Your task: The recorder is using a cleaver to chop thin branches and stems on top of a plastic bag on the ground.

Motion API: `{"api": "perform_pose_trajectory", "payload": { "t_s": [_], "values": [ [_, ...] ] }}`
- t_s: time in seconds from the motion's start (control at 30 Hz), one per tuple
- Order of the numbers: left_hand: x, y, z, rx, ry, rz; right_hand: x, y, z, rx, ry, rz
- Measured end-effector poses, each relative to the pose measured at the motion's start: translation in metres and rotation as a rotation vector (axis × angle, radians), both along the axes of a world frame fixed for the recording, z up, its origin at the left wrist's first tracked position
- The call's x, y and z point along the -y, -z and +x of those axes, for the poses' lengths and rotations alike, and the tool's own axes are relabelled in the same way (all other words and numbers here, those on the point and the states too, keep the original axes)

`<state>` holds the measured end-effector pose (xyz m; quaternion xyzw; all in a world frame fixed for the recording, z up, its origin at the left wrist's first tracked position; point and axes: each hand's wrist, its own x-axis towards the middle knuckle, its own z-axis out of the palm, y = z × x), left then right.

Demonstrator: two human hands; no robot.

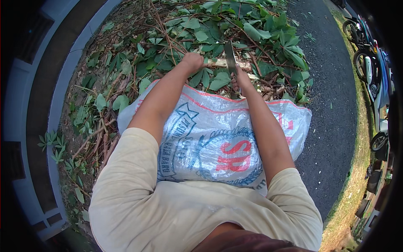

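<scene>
My right hand [240, 80] is closed round the handle of a machete [230, 58], its broad dark blade pointing away from me. Stretched out to the left, my left hand [193, 62] is a fist round the near end of a pale woody stem [215, 63]. The stem runs rightward to the blade, which crosses in front of it, so I cannot tell whether they touch. Pale chips and short cut pieces [268, 89] lie beside my right hand. A white woven sack [201, 122] with red and blue print covers my lap beneath both forearms.
Green leaves [289, 50] and thin brown branches [161, 25] are heaped ahead and to the left. More sticks [98, 140] lie by my left side. A grey asphalt strip [331, 105] runs along the right, with parked motorbikes [373, 75] beyond. A pale wall [25, 96] stands far left.
</scene>
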<state>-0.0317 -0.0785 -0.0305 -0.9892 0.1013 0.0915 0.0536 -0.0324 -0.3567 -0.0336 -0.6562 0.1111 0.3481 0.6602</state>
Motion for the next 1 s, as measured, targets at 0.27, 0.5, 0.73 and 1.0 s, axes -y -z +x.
{"api": "perform_pose_trajectory", "payload": {
  "t_s": [0.27, 0.5, 0.73, 1.0],
  "values": [
    [0.001, -0.108, -0.008, 0.269, -0.041, -0.437, 0.006, -0.005, 0.015, -0.018, 0.213, 0.121],
    [-0.099, -0.276, 0.015, 1.048, -0.07, -0.92, 0.008, 0.035, 0.023, 0.118, 0.347, 0.375],
    [-0.238, -0.506, -0.037, 1.519, -0.238, -1.516, 0.011, 0.008, 0.022, 0.176, 0.366, 0.115],
    [-0.278, -0.66, -0.202, 1.952, -0.189, -1.418, 0.005, 0.004, 0.017, 0.172, 0.228, 0.033]
  ]
}}
